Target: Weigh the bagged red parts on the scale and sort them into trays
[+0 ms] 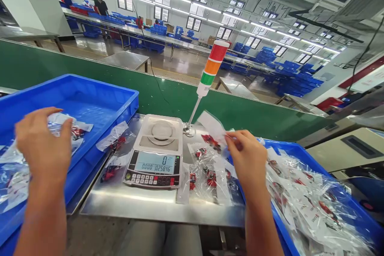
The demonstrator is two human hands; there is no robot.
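Right hand (244, 160): grip pinched on upper edge of clear bag (211, 128), red item inside partly hidden by fingers. Bag hangs just above steel table (144, 208). Left hand (43, 146): fingers curled at second clear bag (61, 125) over left blue tray (90, 96); palm hides contact, grip hard to make out. Digital scale (156, 152) between hands, display reads 0; small digits unclear. Right blue tray (295, 148) heaped with bagged red items (312, 200), cut off by frame.
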